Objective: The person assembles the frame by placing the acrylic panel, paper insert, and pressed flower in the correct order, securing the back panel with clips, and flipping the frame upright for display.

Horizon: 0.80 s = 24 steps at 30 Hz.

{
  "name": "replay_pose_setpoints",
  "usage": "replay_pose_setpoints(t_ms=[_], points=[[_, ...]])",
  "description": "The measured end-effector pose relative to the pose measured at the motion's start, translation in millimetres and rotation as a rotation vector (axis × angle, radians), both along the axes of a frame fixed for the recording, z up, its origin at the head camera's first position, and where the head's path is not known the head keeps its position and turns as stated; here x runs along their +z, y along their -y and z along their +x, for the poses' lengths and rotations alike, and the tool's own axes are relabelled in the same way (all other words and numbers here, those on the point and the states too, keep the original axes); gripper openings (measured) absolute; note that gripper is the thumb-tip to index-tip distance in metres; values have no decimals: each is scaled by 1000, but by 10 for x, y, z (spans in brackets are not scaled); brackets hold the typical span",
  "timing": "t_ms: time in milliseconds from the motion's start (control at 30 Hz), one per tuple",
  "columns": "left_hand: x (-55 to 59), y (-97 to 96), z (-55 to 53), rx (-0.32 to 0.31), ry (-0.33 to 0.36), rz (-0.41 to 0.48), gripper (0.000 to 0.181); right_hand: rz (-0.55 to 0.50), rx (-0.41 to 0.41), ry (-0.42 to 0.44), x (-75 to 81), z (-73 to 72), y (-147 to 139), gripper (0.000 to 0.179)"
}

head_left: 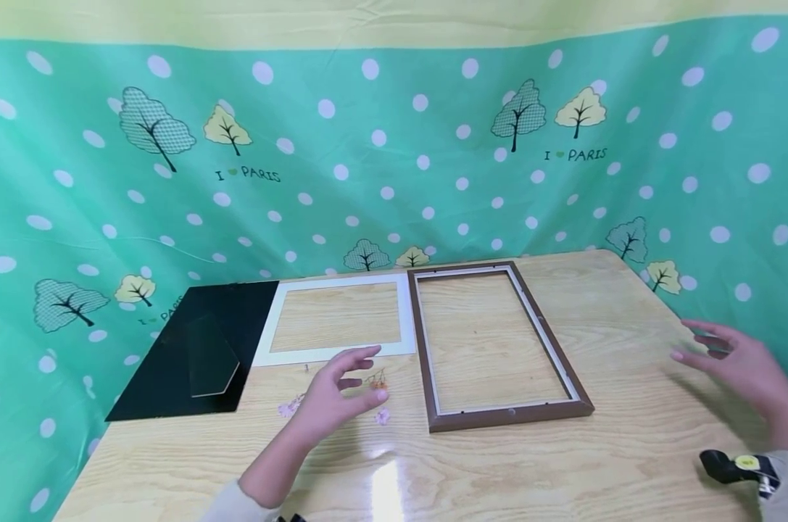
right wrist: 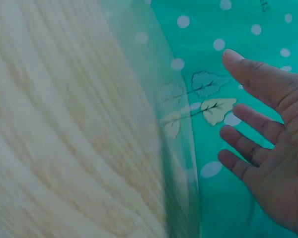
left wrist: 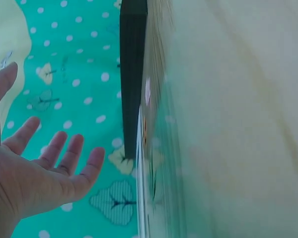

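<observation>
My left hand (head_left: 331,395) hovers over the table with relaxed, spread fingers and nothing in them; in the head view it overlaps small dried flowers (head_left: 382,416). Just beyond it lies a white mat board (head_left: 335,357) with a rectangular opening. A brown picture frame (head_left: 511,418) without a panel lies face down at the middle, between the two hands. The black backing board (head_left: 165,362) with its easel stand (head_left: 212,359) is at the left. Over the table's right edge my right hand (head_left: 742,362) is held in the air, fingers loosely bent, holding nothing.
The wood-grain table (head_left: 485,471) backs onto a green dotted curtain (head_left: 394,159), which also hangs along both sides. Orange dried flowers (head_left: 379,382) and pale pink ones (head_left: 289,407) lie near the mat board. A wrist camera (head_left: 736,465) sits at my right sleeve.
</observation>
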<state>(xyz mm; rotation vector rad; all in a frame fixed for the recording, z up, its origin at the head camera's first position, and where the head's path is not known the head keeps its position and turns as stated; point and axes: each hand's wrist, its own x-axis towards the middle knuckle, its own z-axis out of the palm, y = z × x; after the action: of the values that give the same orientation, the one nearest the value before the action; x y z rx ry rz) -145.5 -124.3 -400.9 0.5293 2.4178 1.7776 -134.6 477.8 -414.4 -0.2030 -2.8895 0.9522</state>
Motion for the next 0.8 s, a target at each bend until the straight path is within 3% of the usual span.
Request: replay_pose_setpoints(t_ms=[300,533,800], points=[[-48,-226,-30,-35,86,100,59,-38,-34,28,-105,-76,-92,83],[-117,-419,-59,-79,284,210,62,-10,-78,48,-229,-129,-222,83],[-154,-573,-82,-78,347,194,69,-26,-41,60,-268,-145,-270,93]])
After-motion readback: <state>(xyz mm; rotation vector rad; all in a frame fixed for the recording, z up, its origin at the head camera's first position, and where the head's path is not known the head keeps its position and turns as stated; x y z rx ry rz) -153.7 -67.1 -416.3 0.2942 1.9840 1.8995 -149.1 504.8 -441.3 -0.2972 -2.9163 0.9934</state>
